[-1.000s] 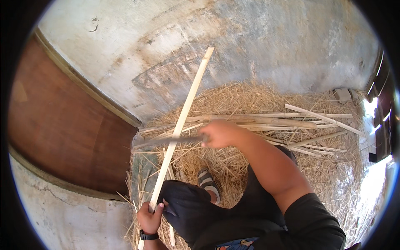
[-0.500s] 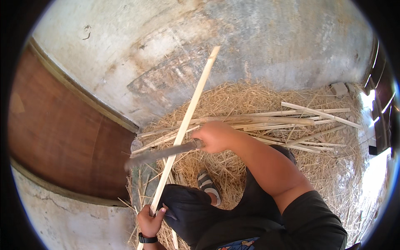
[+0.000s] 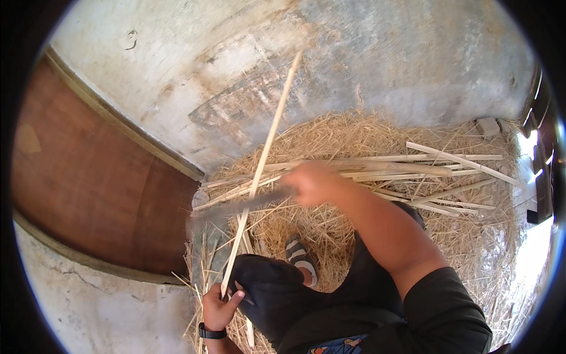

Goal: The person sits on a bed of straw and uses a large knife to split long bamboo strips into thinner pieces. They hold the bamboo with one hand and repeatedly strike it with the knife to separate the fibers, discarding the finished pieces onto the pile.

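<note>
**Split-bamboo strip and long knife, held crossed above a straw-covered floor**

Item 1: pale split-bamboo strip (image 3: 266,150), slender, slanting from beside the left knee (image 3: 250,274) up and away, its far end seen against the stained wall (image 3: 407,65).
Item 2: long-bladed knife (image 3: 233,208), dark, motion-blurred, crossing the strip near mid-length; whether edge and strip touch cannot be told.
Item 3: left hand (image 3: 218,310), closed round the strip's near end, thumb along it; black wristband (image 3: 212,333) at the wrist.
Item 4: right hand (image 3: 312,184), blurred, closed round the knife's grip.
Item 5: bamboo pieces (image 3: 407,168), loosely heaped on straw (image 3: 336,135), beyond and right of the sandalled foot (image 3: 302,253).

Handling notes (judgement): grip the near end firmly so the strip cannot roll; hold the blade at a shallow, even angle; keep strokes well short of the left thumb and knee; steady the long, springy far end.
</note>
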The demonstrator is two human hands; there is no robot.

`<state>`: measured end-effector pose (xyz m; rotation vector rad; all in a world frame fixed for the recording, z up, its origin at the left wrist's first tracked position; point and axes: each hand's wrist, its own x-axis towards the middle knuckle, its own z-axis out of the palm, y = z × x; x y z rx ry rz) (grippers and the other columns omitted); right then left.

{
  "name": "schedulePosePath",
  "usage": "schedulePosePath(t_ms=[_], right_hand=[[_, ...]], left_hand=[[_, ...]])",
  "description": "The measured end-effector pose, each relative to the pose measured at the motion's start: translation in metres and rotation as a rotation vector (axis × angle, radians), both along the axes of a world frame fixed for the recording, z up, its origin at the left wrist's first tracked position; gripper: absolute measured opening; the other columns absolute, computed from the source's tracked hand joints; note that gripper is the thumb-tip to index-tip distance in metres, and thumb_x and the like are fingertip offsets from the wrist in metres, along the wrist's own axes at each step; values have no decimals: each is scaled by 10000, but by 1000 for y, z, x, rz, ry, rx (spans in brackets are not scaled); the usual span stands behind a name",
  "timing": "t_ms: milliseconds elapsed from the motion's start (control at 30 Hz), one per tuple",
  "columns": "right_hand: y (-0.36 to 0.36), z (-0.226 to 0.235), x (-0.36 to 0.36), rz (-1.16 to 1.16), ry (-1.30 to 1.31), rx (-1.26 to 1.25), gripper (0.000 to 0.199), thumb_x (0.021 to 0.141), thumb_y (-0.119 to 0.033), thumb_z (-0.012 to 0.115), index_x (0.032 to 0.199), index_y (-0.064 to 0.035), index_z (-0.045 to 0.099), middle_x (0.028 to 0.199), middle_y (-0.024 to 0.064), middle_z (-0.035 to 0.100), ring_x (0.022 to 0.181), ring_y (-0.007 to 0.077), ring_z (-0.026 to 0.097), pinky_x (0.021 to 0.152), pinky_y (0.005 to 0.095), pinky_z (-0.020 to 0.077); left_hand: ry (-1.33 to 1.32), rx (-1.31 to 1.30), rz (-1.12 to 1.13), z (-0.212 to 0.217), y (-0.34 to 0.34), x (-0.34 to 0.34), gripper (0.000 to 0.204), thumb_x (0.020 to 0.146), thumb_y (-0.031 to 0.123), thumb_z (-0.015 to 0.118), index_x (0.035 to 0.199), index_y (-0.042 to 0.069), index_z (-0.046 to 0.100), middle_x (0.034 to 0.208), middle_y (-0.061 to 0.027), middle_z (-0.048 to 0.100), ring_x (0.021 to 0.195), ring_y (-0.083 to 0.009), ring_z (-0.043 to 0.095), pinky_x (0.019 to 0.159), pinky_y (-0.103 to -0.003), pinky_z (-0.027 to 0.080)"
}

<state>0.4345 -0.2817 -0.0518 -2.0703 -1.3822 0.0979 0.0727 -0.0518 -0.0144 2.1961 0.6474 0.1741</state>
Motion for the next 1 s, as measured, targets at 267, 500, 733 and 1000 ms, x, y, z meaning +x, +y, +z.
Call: schedulePosePath(t_ms=[267, 500, 733, 1000], right_hand=[[-8, 0, 8, -246, 159, 81, 253, 912, -253, 722, 1082, -68, 684, 807, 88, 704, 686, 220, 678, 645, 386, 559], [-23, 7, 23, -331, 341, 80, 241, 874, -231, 731, 1053, -74, 692, 878, 111, 729, 820, 275, 711, 759, 419, 569], [-12, 15, 2, -179, 287, -33, 257, 899, -211, 716, 1098, -50, 702, 883, 113, 731, 819, 252, 708, 759, 420, 558], [-27, -14, 48, -492, 472, 120, 390, 884, -273, 748, 1203, -58, 689, 908, 120, 729, 824, 269, 705, 791, 418, 554]], left_hand=[[-9, 141, 130, -6, 13, -5, 365, 809, 255, 874, 822, 30, 587, 601, 43, 465, 569, -47, 376, 496, -250, 303], [13, 262, 98, 4, 6, 5, 355, 799, 271, 873, 833, 1, 646, 582, 1, 505, 546, -88, 408, 508, -277, 354], [-42, 502, 183, -6, 13, -3, 390, 776, 282, 876, 829, -23, 639, 541, -62, 463, 502, -149, 397, 480, -344, 348], [-126, 664, 131, 2, 14, -14, 379, 794, 295, 853, 823, -22, 646, 532, -84, 491, 477, -188, 425, 477, -355, 364]])
